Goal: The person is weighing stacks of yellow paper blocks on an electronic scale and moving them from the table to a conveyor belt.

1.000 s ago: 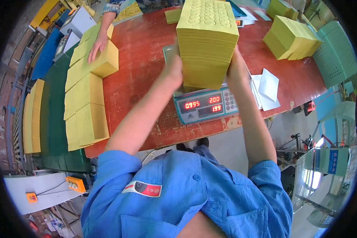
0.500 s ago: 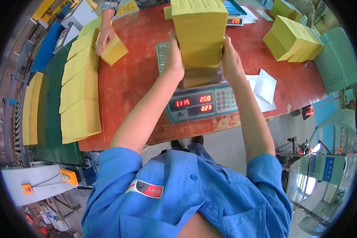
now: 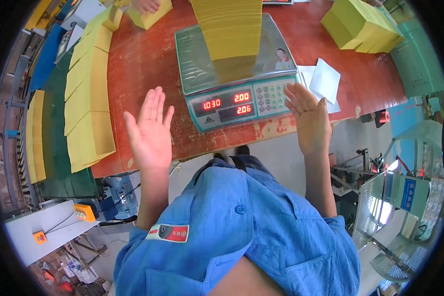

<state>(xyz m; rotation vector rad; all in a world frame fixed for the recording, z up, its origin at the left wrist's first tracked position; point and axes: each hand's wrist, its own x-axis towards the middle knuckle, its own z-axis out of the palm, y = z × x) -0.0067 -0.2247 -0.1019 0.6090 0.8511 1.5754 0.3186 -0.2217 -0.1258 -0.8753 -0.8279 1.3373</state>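
A tall stack of yellow paper sheets (image 3: 232, 32) stands on the metal pan of a digital weighing scale (image 3: 224, 106) with a lit red display. Its top runs out of the picture. My left hand (image 3: 152, 130) is raised left of the scale, palm showing and fingers apart, holding nothing. On the other side my right hand (image 3: 308, 116) hovers by the scale's keypad corner, empty, with its fingers stretched out. Neither hand touches the stack.
Rows of yellow paper stacks (image 3: 86, 113) line the red table (image 3: 138, 64) at left. Another person's hand (image 3: 145, 5) rests on a yellow bundle (image 3: 153, 16) at the far left. White papers (image 3: 324, 81) lie right of the scale; more yellow stacks (image 3: 362, 27) stand at far right.
Both my hands have let go of the paper stack and drawn back toward me, apart. The stack now stands alone on the scale, and the displayed figures have changed. The view has shifted.
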